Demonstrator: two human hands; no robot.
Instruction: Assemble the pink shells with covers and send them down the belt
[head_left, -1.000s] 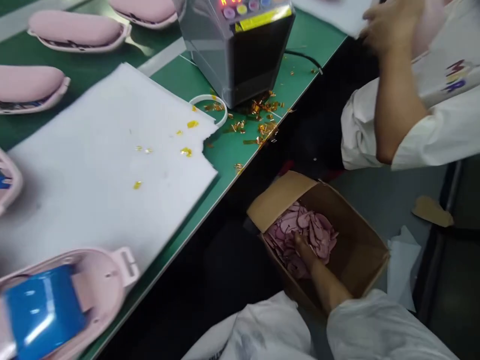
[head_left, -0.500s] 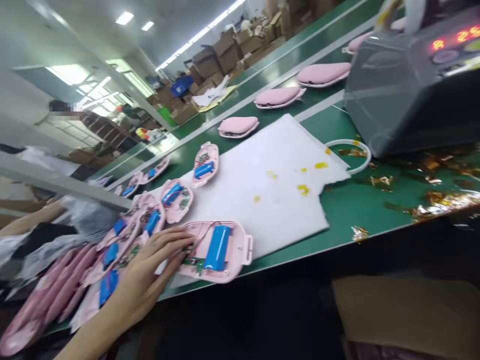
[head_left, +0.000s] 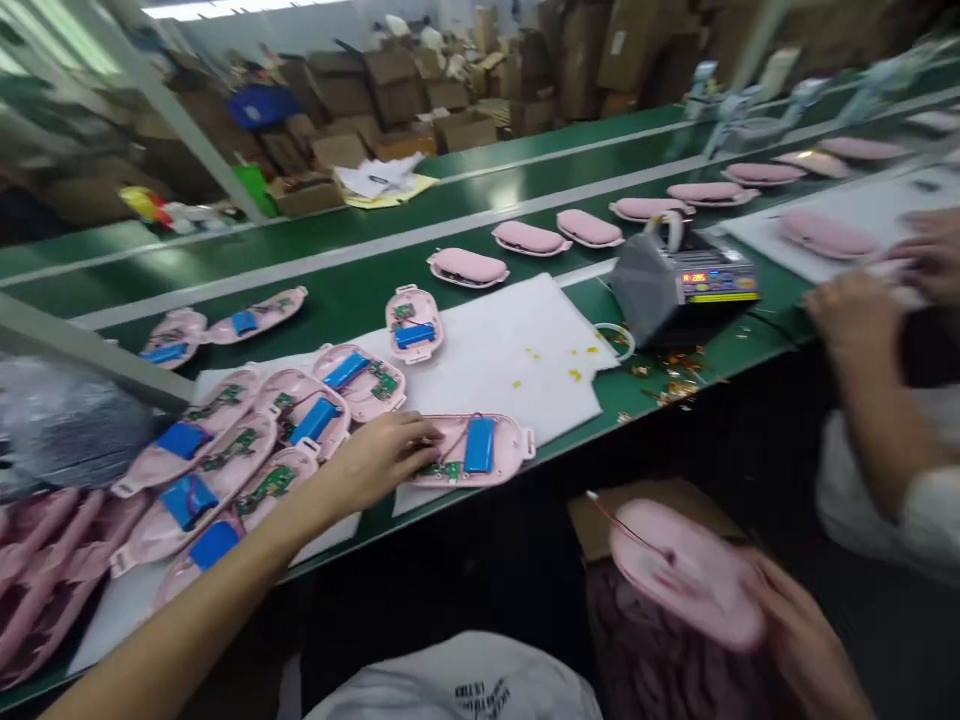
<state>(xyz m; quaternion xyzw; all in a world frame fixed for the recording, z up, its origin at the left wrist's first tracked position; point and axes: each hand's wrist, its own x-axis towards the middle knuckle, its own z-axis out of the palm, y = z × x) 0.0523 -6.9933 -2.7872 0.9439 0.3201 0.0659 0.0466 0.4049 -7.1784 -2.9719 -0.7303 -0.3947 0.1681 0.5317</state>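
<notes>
At the bench's front edge lies a pink plastic housing (head_left: 504, 452) with a blue battery (head_left: 479, 446) and a green circuit board (head_left: 448, 470). My left hand (head_left: 390, 455) has its fingers curled over the housing's left end; their tips are partly hidden. Low on the right, my right hand (head_left: 799, 625) grips an oval pink cover (head_left: 690, 570) by its right end, held off the bench above an open carton. A thin wire (head_left: 626, 525) with a white tip trails from the cover.
Several open pink housings (head_left: 217, 470) crowd the left side. A white foam sheet (head_left: 517, 350) lies under the work. Closed pink cases (head_left: 469, 266) line the bench. A grey machine (head_left: 675, 285) with a red display stands right, near foil scraps. Another person's hands (head_left: 862, 300) work far right.
The view has swung right and levelled. My right hand has come into view with the pink cover and wire. My left hand stays at the housing's left end.
</notes>
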